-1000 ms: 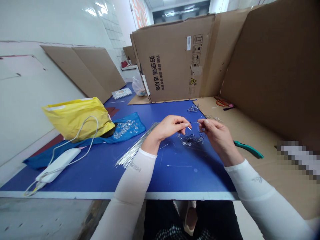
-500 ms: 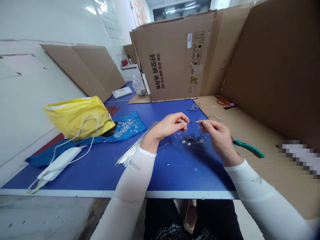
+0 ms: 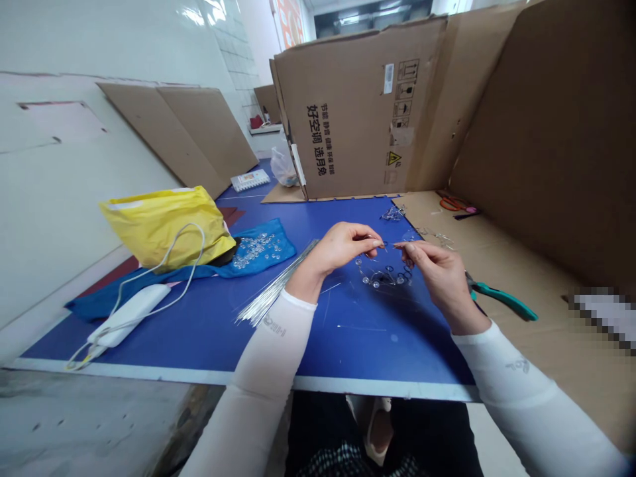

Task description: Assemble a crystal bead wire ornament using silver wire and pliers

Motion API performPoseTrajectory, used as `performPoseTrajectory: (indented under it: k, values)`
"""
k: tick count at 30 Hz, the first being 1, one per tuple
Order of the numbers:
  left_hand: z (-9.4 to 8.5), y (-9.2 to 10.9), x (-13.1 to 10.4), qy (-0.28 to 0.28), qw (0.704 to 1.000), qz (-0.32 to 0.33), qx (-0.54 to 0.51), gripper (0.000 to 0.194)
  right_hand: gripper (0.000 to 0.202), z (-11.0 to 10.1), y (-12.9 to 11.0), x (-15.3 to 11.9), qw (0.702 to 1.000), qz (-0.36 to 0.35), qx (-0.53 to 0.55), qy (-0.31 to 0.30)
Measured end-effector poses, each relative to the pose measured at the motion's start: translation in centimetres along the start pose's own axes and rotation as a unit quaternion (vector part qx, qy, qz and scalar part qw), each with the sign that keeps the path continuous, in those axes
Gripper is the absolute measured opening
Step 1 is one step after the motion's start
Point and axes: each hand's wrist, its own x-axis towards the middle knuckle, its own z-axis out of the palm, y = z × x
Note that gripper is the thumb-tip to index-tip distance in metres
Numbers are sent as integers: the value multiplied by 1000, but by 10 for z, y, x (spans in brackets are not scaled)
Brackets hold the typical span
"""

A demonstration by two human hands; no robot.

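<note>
My left hand (image 3: 348, 246) is closed in a pinch, with a small dark ring (image 3: 385, 244) at its fingertips. Facing it, my right hand (image 3: 442, 273) pinches a thin wire whose tip points toward the ring. Below the fingers is a wire strand with clear beads (image 3: 376, 283) and several dark rings (image 3: 407, 271); whether it hangs or rests on the blue table (image 3: 358, 354) I cannot tell. Green-handled pliers (image 3: 504, 299) lie just beyond my right wrist. A bundle of straight silver wires (image 3: 273, 291) lies left of my left forearm.
Loose clear beads (image 3: 258, 248) lie on a blue cloth (image 3: 283, 246) beside a yellow bag (image 3: 169, 225). A white power strip (image 3: 132, 315) with its cable is at the left. Cardboard (image 3: 358, 119) walls the back and right; red-handled scissors (image 3: 454, 203) lie by it.
The view has shifted slightly, so the scene sits further right. Both hands keep their pinches, and the gap between the ring and my right fingertips looks a little narrower.
</note>
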Motion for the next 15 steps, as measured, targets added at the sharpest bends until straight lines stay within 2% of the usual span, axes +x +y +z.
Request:
performPoseTrajectory:
  k: [9,15]
  values:
    - [4,-1,2,-7,1000,6,7,10,29,1,3,0,1000,-13,-14,-14]
    - [4,-3,2,-27,998,-16,-60,17,25,2,9,0,999,34,37,-11]
